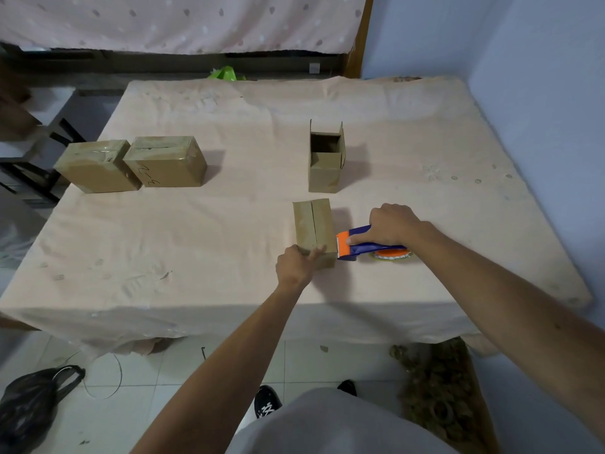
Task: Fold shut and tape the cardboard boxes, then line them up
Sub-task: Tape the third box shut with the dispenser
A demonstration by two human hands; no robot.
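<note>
A small cardboard box (312, 224) with its top flaps folded shut stands near the table's front middle. My left hand (294, 265) grips its near corner, thumb on top. My right hand (391, 226) holds a blue and orange tape dispenser (352, 245), whose orange head touches the box's right side. Behind it stands an open box (325, 160) with its flaps up. Two taped boxes, one (95, 167) beside the other (167, 162), sit side by side at the left.
The table (229, 250) is covered with a peach cloth. Its right edge runs along a blue wall (540, 93). A black bag (29, 407) lies on the tiled floor at the lower left, and a dark stand (39, 165) is left of the table.
</note>
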